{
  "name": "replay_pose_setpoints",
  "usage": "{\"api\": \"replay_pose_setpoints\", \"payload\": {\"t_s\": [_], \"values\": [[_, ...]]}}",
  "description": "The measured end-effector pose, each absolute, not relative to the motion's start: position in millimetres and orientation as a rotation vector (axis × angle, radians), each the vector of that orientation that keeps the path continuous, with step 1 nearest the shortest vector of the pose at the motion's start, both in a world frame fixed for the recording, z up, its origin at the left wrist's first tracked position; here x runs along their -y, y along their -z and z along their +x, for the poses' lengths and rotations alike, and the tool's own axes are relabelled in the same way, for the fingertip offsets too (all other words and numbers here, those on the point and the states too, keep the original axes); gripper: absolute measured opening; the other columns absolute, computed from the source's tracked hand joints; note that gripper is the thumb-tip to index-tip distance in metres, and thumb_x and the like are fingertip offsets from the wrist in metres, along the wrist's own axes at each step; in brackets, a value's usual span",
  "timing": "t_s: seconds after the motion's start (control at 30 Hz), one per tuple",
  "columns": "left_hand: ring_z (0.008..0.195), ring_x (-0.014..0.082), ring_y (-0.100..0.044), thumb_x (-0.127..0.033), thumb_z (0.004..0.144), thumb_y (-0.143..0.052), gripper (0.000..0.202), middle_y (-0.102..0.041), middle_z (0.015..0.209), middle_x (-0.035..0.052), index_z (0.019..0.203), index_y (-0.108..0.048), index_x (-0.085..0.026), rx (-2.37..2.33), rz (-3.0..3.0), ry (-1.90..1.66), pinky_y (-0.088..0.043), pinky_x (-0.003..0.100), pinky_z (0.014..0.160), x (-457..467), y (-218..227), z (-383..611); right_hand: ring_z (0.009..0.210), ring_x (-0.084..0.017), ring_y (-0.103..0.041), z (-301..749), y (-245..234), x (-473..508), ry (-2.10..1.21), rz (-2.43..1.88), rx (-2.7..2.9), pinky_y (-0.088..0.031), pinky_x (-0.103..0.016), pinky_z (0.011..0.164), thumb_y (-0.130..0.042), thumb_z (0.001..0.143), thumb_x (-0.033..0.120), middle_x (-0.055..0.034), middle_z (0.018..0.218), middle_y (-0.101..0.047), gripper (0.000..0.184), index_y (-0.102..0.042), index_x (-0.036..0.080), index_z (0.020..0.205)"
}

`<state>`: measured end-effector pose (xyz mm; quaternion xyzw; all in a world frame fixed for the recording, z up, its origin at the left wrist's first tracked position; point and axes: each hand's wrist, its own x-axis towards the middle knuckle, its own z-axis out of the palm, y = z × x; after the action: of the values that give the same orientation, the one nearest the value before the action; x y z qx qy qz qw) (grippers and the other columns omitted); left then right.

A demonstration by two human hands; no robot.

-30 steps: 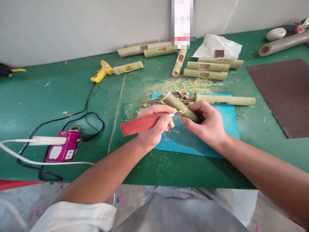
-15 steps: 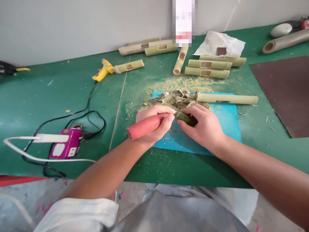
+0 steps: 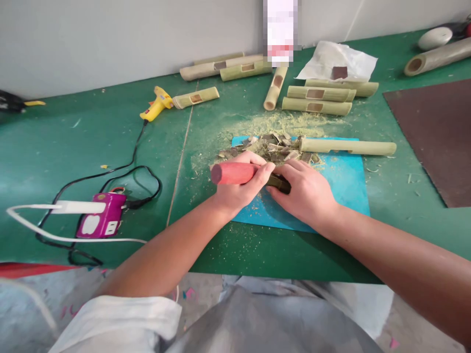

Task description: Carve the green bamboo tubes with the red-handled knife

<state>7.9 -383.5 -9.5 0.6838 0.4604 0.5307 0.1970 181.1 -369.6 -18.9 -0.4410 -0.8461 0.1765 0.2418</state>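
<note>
My left hand (image 3: 239, 195) is wrapped round the red handle (image 3: 233, 173) of a tool whose working end is hidden behind my fingers. Close against it, my right hand (image 3: 309, 189) grips a short dark-green bamboo piece (image 3: 279, 183), mostly covered by both hands. Under them lies a blue sheet (image 3: 348, 189). Just beyond my fingers is a heap of bamboo chips (image 3: 274, 147). A pale bamboo tube (image 3: 368, 147) with notches in its side rests along the sheet's far edge.
Several bamboo tubes with cut windows (image 3: 316, 106) lie toward the wall. At left are a yellow glue gun (image 3: 158, 104), a purple power socket (image 3: 101, 215) and trailing cables. A brown board (image 3: 437, 142) lies at right, below a thick bamboo tube (image 3: 437, 59).
My left hand has shifted slightly right and turned, so the red handle now points more toward me and sits higher. The right hand and bamboo piece have moved slightly left.
</note>
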Motion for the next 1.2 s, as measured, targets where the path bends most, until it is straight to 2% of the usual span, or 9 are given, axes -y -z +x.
{"api": "replay_pose_setpoints", "payload": {"t_s": [0.17, 0.3, 0.5, 0.73, 0.9, 1.07, 1.2], "values": [[0.067, 0.0124, -0.058, -0.041, 0.096, -0.060, 0.036, -0.060, 0.069, 0.0005, 0.069, -0.060, -0.019, -1.232, 2.011, -1.531, -0.049, 0.031, 0.069, 372, 14, 10, 0.081, -0.022, -0.056, 179, 18, 370, -0.487, -1.204, 2.337, -0.042, -0.034, 0.070, -0.065, 0.081, 0.029, -0.0081, 0.084, -0.065, 0.011, -0.062, 0.020, 0.086], [0.065, 0.0111, -0.058, -0.042, 0.095, -0.062, 0.029, -0.061, 0.070, -0.0008, 0.077, -0.060, -0.019, -1.217, 1.822, -1.601, -0.049, 0.028, 0.064, 370, 20, 14, 0.082, -0.023, -0.057, 177, 18, 372, -0.505, -1.208, 2.339, -0.044, -0.035, 0.072, -0.065, 0.081, 0.030, -0.0089, 0.086, -0.066, 0.012, -0.062, 0.019, 0.084], [0.056, 0.0087, -0.054, -0.045, 0.091, -0.067, 0.035, -0.057, 0.063, -0.0030, 0.070, -0.055, -0.019, -1.235, 1.804, -1.686, -0.047, 0.025, 0.056, 373, 24, 16, 0.082, -0.023, -0.058, 178, 17, 375, -0.539, -1.139, 2.343, -0.046, -0.035, 0.073, -0.060, 0.079, 0.027, -0.0093, 0.086, -0.065, 0.014, -0.066, 0.018, 0.088], [0.053, 0.0074, -0.052, -0.038, 0.093, -0.067, 0.031, -0.056, 0.062, -0.0032, 0.071, -0.055, -0.019, -1.088, 1.854, -1.724, -0.043, 0.023, 0.052, 370, 27, 11, 0.081, -0.022, -0.058, 175, 15, 379, -0.561, -1.168, 2.394, -0.046, -0.034, 0.073, -0.059, 0.083, 0.029, -0.0089, 0.086, -0.065, 0.016, -0.068, 0.016, 0.087], [0.054, 0.0076, -0.053, -0.034, 0.095, -0.064, 0.028, -0.056, 0.063, -0.0024, 0.074, -0.055, -0.018, -1.022, 1.927, -1.702, -0.043, 0.023, 0.052, 369, 28, 8, 0.081, -0.021, -0.057, 176, 14, 381, -0.485, -1.171, 2.430, -0.043, -0.033, 0.070, -0.065, 0.080, 0.030, -0.0089, 0.088, -0.063, 0.018, -0.067, 0.015, 0.090], [0.058, 0.0080, -0.058, -0.025, 0.088, -0.072, 0.015, -0.060, 0.069, -0.0038, 0.087, -0.058, -0.019, -1.081, 1.924, -1.781, -0.048, 0.024, 0.057, 373, 23, 11, 0.077, -0.019, -0.055, 176, 14, 380, -0.561, -1.199, 2.416, -0.042, -0.031, 0.069, -0.061, 0.084, 0.029, -0.0072, 0.083, -0.062, 0.014, -0.067, 0.015, 0.085], [0.061, 0.0074, -0.060, -0.020, 0.083, -0.077, 0.021, -0.060, 0.070, -0.0053, 0.080, -0.057, -0.019, -1.144, 1.979, -1.811, -0.050, 0.022, 0.061, 372, 22, 15, 0.079, -0.019, -0.057, 174, 13, 380, -0.629, -1.217, 2.386, -0.042, -0.031, 0.070, -0.060, 0.085, 0.029, -0.0087, 0.089, -0.066, 0.015, -0.067, 0.016, 0.085]]}}
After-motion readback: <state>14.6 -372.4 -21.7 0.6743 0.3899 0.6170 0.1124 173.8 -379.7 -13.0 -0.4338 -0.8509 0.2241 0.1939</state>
